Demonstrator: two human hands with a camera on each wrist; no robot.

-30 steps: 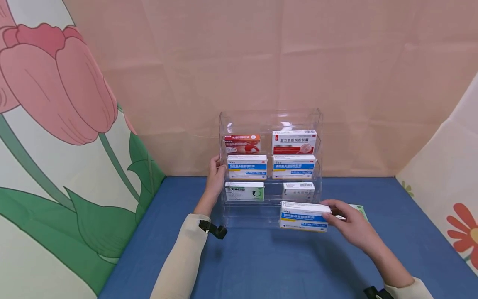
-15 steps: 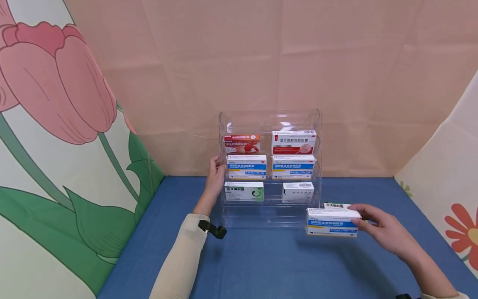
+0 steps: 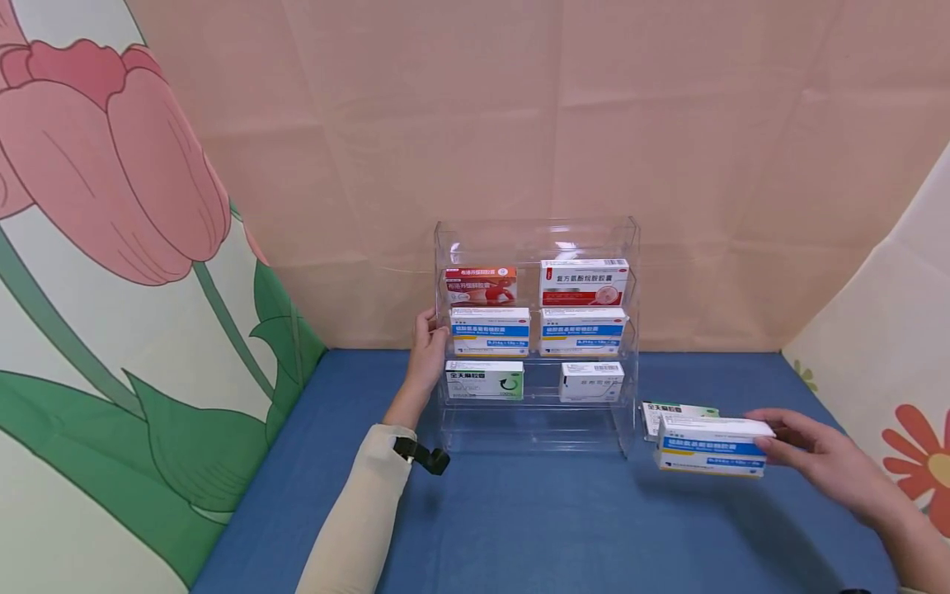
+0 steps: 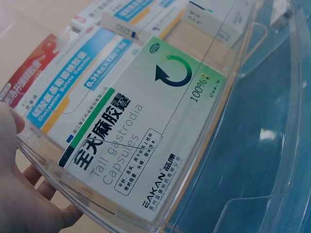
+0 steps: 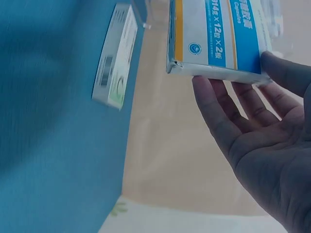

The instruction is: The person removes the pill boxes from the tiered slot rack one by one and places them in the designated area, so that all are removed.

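Observation:
A clear plastic display rack (image 3: 534, 425) stands upright on the blue table. My left hand (image 3: 427, 353) grips its left side, thumb in front and fingers behind in the left wrist view. Held by its right end, a blue-and-white medicine box (image 3: 711, 447) is in my right hand (image 3: 834, 462), thumb over the front face and fingers beneath in the right wrist view. It is in the air to the right of the rack. Behind it, a green-and-white medicine box (image 3: 679, 410) lies on the table, partly hidden in the head view.
On the rack's tiers sit a red box (image 3: 481, 286), a white-and-red box (image 3: 584, 283), two blue-and-white boxes (image 3: 490, 332), a green-and-white capsule box (image 4: 131, 131) and a small white box (image 3: 591, 382). The bottom tier shows bare plastic. A pink backdrop (image 3: 475, 124) hangs behind.
My right hand has carried the blue-and-white box rightward, away from the rack's bottom tier. The left hand keeps its place on the rack.

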